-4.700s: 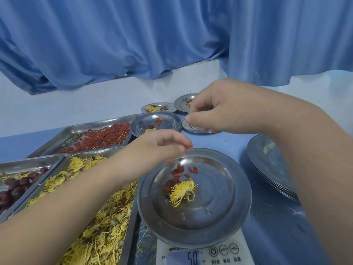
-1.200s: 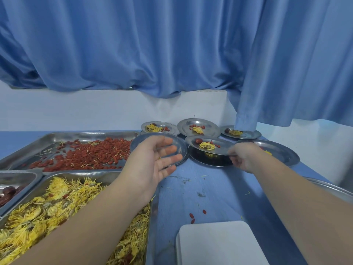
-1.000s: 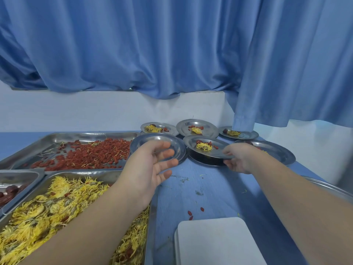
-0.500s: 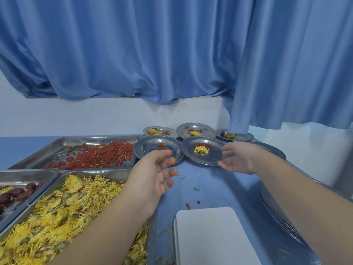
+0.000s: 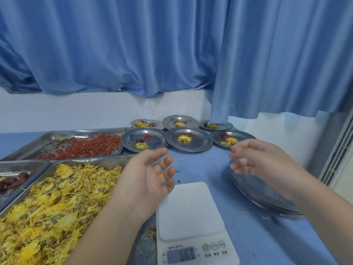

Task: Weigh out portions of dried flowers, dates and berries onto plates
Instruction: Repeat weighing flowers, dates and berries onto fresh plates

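Observation:
My left hand (image 5: 148, 175) hovers palm-up and empty over the table, between the tray of yellow dried flowers (image 5: 57, 196) and the white scale (image 5: 189, 213). My right hand (image 5: 256, 159) is blurred, fingers relaxed and empty, above the stack of empty steel plates (image 5: 254, 190). The scale's platform is bare and its display shows digits. Several filled steel plates stand at the back; the nearest middle one (image 5: 189, 139) holds a yellow flower and red berries. The berry tray (image 5: 80, 145) lies at back left, and the date tray (image 5: 15, 180) at far left.
A blue curtain (image 5: 172, 44) hangs behind the table above a white wall. A few loose red berries (image 5: 179, 181) lie on the blue tabletop (image 5: 200, 165) by the scale. The table's right edge is near a white door frame.
The plate that was on the scale now stands among the filled plates at the back. My right hand let go of it and drew back over the plate stack; the view tilted down.

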A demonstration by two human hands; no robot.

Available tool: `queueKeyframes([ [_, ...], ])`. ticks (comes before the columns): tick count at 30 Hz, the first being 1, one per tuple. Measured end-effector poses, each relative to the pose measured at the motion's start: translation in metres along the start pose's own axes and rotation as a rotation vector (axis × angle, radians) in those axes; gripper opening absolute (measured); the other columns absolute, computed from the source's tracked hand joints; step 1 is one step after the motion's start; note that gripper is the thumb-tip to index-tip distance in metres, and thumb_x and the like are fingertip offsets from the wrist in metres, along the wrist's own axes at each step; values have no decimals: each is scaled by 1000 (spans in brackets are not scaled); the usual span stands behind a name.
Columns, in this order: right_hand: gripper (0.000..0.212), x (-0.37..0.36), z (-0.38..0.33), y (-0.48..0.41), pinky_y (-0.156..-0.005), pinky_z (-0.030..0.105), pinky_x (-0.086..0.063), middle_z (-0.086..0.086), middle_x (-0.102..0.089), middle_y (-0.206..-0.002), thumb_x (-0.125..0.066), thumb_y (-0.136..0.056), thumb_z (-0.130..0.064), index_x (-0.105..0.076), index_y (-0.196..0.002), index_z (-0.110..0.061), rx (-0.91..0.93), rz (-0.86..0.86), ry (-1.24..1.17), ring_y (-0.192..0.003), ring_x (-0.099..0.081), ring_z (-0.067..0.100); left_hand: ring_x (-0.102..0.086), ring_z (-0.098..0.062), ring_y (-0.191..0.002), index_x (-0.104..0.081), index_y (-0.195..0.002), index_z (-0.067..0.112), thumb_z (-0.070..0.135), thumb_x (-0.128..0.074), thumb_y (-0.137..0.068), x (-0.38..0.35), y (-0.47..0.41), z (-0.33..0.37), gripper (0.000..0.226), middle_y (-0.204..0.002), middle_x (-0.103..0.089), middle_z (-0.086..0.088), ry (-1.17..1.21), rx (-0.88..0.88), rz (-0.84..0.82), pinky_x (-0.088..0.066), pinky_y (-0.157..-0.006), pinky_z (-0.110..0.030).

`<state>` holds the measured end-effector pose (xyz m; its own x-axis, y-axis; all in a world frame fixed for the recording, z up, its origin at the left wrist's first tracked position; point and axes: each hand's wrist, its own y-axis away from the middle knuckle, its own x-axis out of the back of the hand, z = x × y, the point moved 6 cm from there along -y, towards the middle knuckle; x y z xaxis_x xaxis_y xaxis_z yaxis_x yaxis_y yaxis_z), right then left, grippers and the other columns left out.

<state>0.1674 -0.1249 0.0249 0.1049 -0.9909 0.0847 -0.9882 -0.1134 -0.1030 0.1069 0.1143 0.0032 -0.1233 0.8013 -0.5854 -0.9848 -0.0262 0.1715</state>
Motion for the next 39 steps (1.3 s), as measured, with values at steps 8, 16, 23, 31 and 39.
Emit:
queueKeyframes([
  [8,13,32,30,42,-69,7,-39,-19,-64,-89,-62,-87,-26,-60,-91,-37,356,195,817,-84,-57,-3,-58,-18,-59,-66,-96,16,22,-61,-77,27,22,-19,20,-75,-62,-3,-15,-37,18,-42,-57,-30],
  [16,6,48,48,51,-62,35,-48,-2,-59,-68,-54,-78,-20,-50,-73,-17,82,6,1151,-71,-57,19,-55,-17,-57,-62,-93,16,20,-59,-70,47,25,-22,24,-67,-59,-2,7,-70,125,-38,-63,-30],
  [23,11,33,40,55,-56,35,-43,1,-52,-63,-50,-71,-7,-43,-68,-15,133,95,1292,-71,-51,26,-55,-18,-58,-62,-94,16,19,-59,-75,45,27,-22,20,-68,-59,-2,-19,-90,113,-39,-63,-31],
  [31,19,23,18,67,-57,38,-48,0,-60,-71,-68,-78,4,-76,-82,-12,455,351,1291,-72,-45,25,-55,-19,-62,-62,-103,16,19,-55,-87,50,28,-19,17,-69,-61,-2,-4,-101,149,-40,-61,-31],
  [39,34,-44,9,103,-57,35,-42,-2,-64,-77,-53,-78,0,-78,-96,-16,1111,207,1176,-65,-51,27,-48,-13,-57,-59,-93,18,18,-51,-92,59,36,-1,8,-65,-55,3,68,-308,260,-35,-55,-26],
])
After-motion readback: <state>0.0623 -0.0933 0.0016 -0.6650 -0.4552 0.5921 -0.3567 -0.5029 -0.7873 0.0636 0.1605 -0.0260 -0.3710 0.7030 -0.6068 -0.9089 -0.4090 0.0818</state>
